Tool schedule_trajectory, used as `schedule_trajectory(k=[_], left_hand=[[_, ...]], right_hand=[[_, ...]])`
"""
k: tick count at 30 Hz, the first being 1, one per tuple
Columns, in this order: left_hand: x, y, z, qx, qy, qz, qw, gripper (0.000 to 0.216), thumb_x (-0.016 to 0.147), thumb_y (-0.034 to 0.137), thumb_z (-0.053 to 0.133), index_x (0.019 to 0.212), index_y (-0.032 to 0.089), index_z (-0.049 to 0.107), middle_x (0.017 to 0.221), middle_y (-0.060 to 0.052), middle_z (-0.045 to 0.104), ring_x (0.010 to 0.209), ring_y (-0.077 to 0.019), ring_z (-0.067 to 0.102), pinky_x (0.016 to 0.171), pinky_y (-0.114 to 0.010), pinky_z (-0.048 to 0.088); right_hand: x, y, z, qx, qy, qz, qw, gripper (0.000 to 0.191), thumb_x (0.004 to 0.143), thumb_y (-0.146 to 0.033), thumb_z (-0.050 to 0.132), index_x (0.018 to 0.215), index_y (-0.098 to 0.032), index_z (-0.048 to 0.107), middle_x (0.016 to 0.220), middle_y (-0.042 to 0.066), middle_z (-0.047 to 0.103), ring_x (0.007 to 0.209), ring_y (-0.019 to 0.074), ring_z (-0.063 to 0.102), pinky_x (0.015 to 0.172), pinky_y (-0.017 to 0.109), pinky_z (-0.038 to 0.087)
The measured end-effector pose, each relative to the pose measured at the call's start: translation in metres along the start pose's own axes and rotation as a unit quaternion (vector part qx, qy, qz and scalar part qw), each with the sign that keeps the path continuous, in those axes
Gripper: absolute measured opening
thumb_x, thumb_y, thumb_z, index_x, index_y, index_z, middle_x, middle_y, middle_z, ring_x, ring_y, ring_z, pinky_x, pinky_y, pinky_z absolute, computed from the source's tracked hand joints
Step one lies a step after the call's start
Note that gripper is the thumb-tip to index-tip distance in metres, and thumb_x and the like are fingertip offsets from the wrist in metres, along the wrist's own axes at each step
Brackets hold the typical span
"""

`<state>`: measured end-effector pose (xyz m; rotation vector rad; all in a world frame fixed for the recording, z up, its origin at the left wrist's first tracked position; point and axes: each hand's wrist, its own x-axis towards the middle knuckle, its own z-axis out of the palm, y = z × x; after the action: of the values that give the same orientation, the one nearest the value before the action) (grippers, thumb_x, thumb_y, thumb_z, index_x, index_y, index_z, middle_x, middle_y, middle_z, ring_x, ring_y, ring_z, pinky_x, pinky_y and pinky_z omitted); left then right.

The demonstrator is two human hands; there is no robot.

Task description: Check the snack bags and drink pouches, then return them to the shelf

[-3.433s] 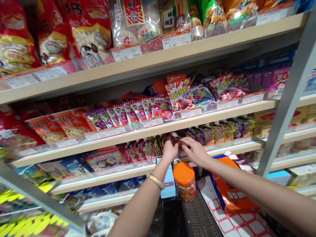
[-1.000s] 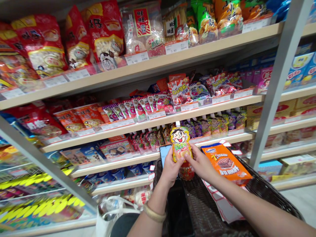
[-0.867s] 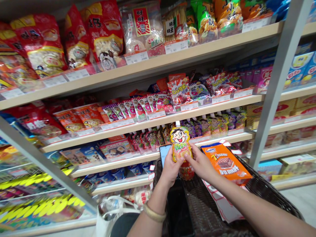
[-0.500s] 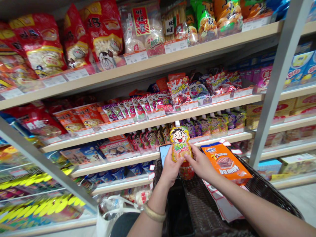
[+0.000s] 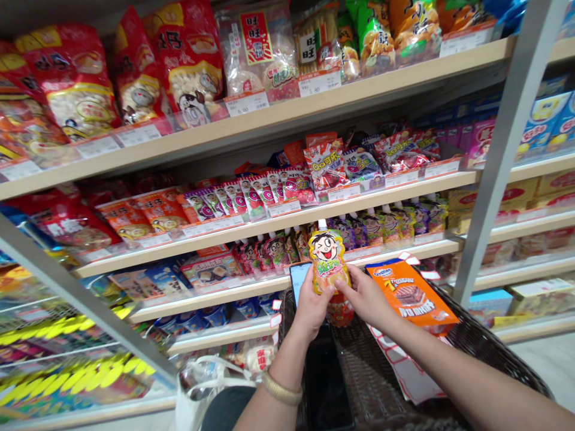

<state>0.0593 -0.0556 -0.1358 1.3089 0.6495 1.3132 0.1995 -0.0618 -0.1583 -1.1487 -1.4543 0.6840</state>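
A yellow spouted jelly pouch (image 5: 326,252) with a winking cartoon face and a white cap stands upright between my hands. My left hand (image 5: 313,302) grips its left side, and my right hand (image 5: 363,294) closes on its lower right. Below it, a red-bottomed package (image 5: 340,312) shows partly under my fingers. To the right, an orange snack bag (image 5: 412,293) leans in a dark wicker basket (image 5: 503,359). Behind my left hand, a phone-like screen (image 5: 296,281) is partly hidden. A black flat device (image 5: 327,383) lies in the basket beneath my left wrist.
Shelves (image 5: 278,230) full of packaged snacks stretch across the front, with a row of similar pouches (image 5: 386,227) just behind my hands. A grey metal post (image 5: 503,155) rises at the right. A white bag (image 5: 197,383) sits at the lower left of the basket.
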Motion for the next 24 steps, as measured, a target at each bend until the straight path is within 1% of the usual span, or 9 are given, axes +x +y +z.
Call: schedule_trajectory(k=[4,9,13,15,17,20,22,24], left_hand=[[0.001,0.0,0.001,0.003,0.011,-0.001,1.0,0.074,0.07,0.032,0.079,0.136,0.017,0.049,0.137,-0.014,0.06,0.125,-0.0295,0.058,0.11,-0.043,0.043],[0.003,-0.003,0.003,0.014,0.039,-0.001,0.999,0.061,0.07,0.025,0.076,0.127,0.018,0.055,0.135,-0.013,0.059,0.129,-0.0285,0.054,0.111,-0.042,0.042],[0.005,-0.007,0.003,0.067,0.094,0.042,0.992,0.054,0.069,0.019,0.073,0.119,0.02,0.055,0.128,-0.011,0.058,0.121,-0.0246,0.058,0.104,-0.041,0.047],[0.006,-0.008,0.003,0.099,0.132,0.069,0.984,0.047,0.067,0.018,0.073,0.111,0.02,0.056,0.12,-0.009,0.06,0.114,-0.0224,0.06,0.102,-0.04,0.047],[0.006,-0.007,0.003,0.124,0.155,0.086,0.976,0.037,0.067,0.017,0.073,0.101,0.02,0.058,0.11,-0.007,0.061,0.11,-0.0207,0.061,0.102,-0.039,0.046],[0.005,-0.004,0.003,0.122,0.14,0.071,0.98,0.03,0.07,0.021,0.073,0.098,0.019,0.061,0.104,-0.006,0.065,0.107,-0.0197,0.062,0.103,-0.037,0.045],[0.003,-0.003,0.003,0.089,0.128,0.036,0.987,0.034,0.075,0.03,0.072,0.105,0.019,0.063,0.109,-0.008,0.067,0.106,-0.0205,0.064,0.099,-0.036,0.048],[0.002,-0.003,0.003,0.037,0.126,-0.002,0.991,0.041,0.079,0.042,0.069,0.113,0.02,0.062,0.117,-0.01,0.066,0.108,-0.0226,0.064,0.093,-0.036,0.052]], right_hand=[[0.001,0.001,0.002,0.027,0.012,0.005,1.0,0.025,0.085,-0.034,0.061,0.108,-0.023,0.062,0.098,0.006,0.074,0.087,0.0242,0.071,0.082,0.038,0.056],[-0.002,-0.002,0.004,0.048,0.054,0.0,0.997,0.029,0.084,-0.037,0.064,0.107,-0.023,0.057,0.1,0.007,0.074,0.088,0.0237,0.071,0.08,0.038,0.056],[-0.006,-0.009,0.005,0.048,0.071,-0.004,0.996,0.029,0.085,-0.037,0.062,0.108,-0.022,0.052,0.097,0.007,0.072,0.084,0.0225,0.07,0.078,0.037,0.056],[-0.008,-0.013,0.005,0.043,0.078,-0.002,0.996,0.027,0.086,-0.037,0.06,0.107,-0.022,0.05,0.097,0.008,0.071,0.083,0.0222,0.07,0.077,0.037,0.056],[-0.009,-0.018,0.006,0.042,0.078,-0.004,0.996,0.025,0.087,-0.037,0.058,0.105,-0.022,0.048,0.097,0.008,0.069,0.082,0.0217,0.07,0.075,0.036,0.057],[-0.012,-0.024,0.006,0.052,0.064,-0.033,0.996,0.022,0.088,-0.037,0.056,0.104,-0.023,0.048,0.101,0.007,0.067,0.087,0.0209,0.07,0.078,0.036,0.058],[-0.014,-0.027,0.005,0.041,0.054,-0.071,0.995,0.025,0.088,-0.033,0.057,0.11,-0.023,0.051,0.109,0.008,0.064,0.098,0.0209,0.067,0.086,0.036,0.057],[-0.015,-0.029,0.003,0.006,0.042,-0.111,0.993,0.032,0.087,-0.028,0.059,0.118,-0.024,0.053,0.117,0.009,0.061,0.108,0.0218,0.063,0.092,0.037,0.055]])
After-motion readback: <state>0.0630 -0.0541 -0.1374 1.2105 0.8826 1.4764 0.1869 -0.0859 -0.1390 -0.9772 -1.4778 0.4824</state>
